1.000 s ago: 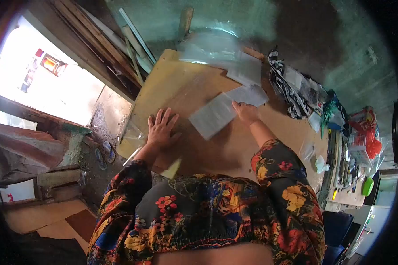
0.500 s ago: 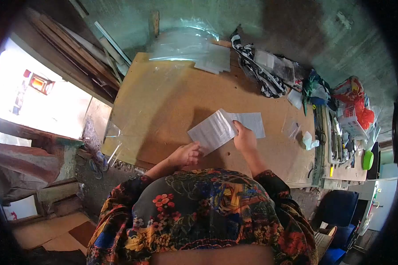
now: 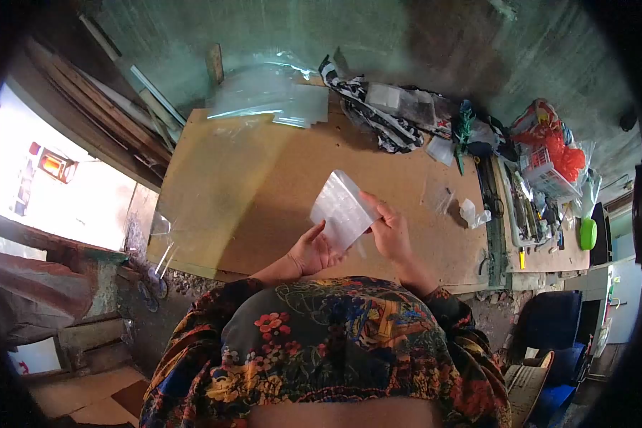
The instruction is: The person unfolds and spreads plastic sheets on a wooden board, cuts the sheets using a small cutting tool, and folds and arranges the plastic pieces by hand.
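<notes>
A translucent whitish plastic piece is held up above the wooden table, near its front edge. My right hand grips its right edge, thumb on top. At its lower left, my left hand is turned palm up with the thumb raised and the fingers apart, partly beneath the plastic. Clear plastic sheets lie at the back left of the table, with smaller translucent pieces at their right end.
Black-and-white striped cloth lies along the back. On the right are crumpled plastic, a tray of tools, a white basket with red plastic and a green object. A blue chair stands at front right.
My right hand has lifted the plastic from the tabletop and drawn it closer. My left hand has moved from flat on the table to the plastic's lower edge. The view has shifted rightward.
</notes>
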Available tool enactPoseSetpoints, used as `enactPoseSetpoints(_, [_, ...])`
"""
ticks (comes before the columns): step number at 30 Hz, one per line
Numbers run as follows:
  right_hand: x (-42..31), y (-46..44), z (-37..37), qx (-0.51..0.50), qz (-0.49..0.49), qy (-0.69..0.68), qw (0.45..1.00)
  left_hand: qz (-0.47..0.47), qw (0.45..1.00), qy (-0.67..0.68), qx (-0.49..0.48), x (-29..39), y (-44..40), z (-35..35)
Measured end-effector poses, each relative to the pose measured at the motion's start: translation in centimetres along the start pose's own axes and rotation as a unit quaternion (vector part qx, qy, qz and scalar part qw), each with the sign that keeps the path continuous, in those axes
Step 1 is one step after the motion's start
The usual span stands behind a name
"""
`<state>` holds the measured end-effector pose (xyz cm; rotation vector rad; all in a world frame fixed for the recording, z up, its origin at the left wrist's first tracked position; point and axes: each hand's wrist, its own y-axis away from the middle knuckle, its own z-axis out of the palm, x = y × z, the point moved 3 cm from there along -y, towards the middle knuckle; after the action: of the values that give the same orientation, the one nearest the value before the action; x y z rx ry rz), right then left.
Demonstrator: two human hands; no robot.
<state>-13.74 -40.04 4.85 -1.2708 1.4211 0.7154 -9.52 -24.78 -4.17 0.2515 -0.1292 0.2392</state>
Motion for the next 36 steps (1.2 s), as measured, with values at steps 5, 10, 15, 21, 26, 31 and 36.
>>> enactPoseSetpoints(5, [-1.6, 0.8, -2.7, 0.058, -0.047, 0.249, 0.966, 0.164, 0.922, -0.200, 0.287, 2.2, 0.0, 0.4])
enactPoseSetpoints(10, [-1.9, 2.4, 0.5, -0.041, -0.240, 0.478, 0.844, 0.224, 0.936, -0.165, 0.216, 1.9, 0.5, 5.0])
enactPoseSetpoints(15, [-0.1, 2.8, 1.6, -0.102, -0.208, 0.295, 0.927, 0.240, 0.922, -0.210, 0.218, 2.3, 0.3, 4.9])
enactPoseSetpoints(21, [-1.8, 2.4, 1.5, -0.106, -0.244, 0.413, 0.871, 0.235, 0.932, -0.182, 0.208, 2.3, 1.4, 6.8])
enactPoseSetpoints(26, [-2.9, 1.7, 1.1, -0.158, -0.241, 0.362, 0.886, 0.173, 0.884, -0.331, 0.281, 3.1, 1.8, 6.7])
enactPoseSetpoints(31, [-3.1, 0.3, -0.4, -0.147, -0.186, 0.196, 0.951, 0.187, 0.852, -0.408, 0.271, 4.3, 1.6, 6.1])
enactPoseSetpoints(36, [-1.0, -1.7, -7.1, 0.079, 0.017, 0.075, 0.994, 0.268, 0.734, -0.582, 0.225, 7.7, 1.3, 7.0])
